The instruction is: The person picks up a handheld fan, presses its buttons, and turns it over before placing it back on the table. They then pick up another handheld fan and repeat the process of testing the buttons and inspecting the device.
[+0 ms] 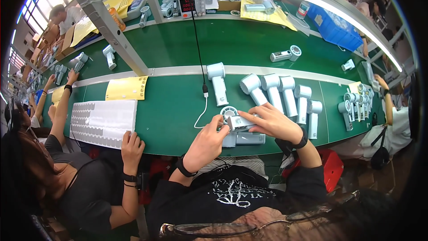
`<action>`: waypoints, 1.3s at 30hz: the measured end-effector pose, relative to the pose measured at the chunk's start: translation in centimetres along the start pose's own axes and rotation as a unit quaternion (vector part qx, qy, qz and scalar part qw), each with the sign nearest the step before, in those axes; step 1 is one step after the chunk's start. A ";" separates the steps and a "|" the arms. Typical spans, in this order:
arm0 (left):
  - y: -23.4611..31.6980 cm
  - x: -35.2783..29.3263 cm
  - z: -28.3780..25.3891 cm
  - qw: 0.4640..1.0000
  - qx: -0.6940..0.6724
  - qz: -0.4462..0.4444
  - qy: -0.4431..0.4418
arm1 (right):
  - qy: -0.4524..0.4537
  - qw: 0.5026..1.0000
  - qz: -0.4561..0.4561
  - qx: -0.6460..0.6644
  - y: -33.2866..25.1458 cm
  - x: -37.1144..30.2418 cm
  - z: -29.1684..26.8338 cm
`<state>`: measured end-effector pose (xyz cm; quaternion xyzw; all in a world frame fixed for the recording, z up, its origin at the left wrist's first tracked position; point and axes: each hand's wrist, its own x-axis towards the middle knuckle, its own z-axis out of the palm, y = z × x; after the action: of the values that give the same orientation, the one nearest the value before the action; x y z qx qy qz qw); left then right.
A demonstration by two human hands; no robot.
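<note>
My left hand pinches the near side of a pale blue handheld fan low over the table. My right hand grips the same fan from the right, fingers across its handle. Its round grille faces up between the hands. A white charging cable hangs from a black cord and runs to the fan by my left fingers. Just below my hands lies another pale blue fan, partly covered. One more fan lies beyond them, and several fans form a slanted row to the right.
A white sheet with grey tabs lies left, under a co-worker's hand. Yellow sheets are behind it. Beyond the metal rail runs a green belt with a fan. A blue bin stands far right.
</note>
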<state>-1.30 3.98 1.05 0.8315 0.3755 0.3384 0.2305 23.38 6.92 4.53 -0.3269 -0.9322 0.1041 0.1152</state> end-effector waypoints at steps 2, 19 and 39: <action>-0.4 -0.1 -0.2 0.999 0.021 0.005 -0.024 | 0.006 1.000 -0.010 -0.008 -0.1 0.3 0.2; -0.9 -0.2 0.0 0.978 -0.175 -0.050 0.097 | -0.130 0.940 0.117 0.293 0.0 3.3 -2.5; -1.8 -3.2 0.0 0.889 -0.414 -0.180 0.072 | 0.287 0.900 -0.111 0.310 0.7 0.7 1.1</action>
<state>-3.76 2.59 -1.33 0.5517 0.3601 0.4749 0.5835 22.97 7.78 3.41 -0.1846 -0.8096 0.2761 0.4839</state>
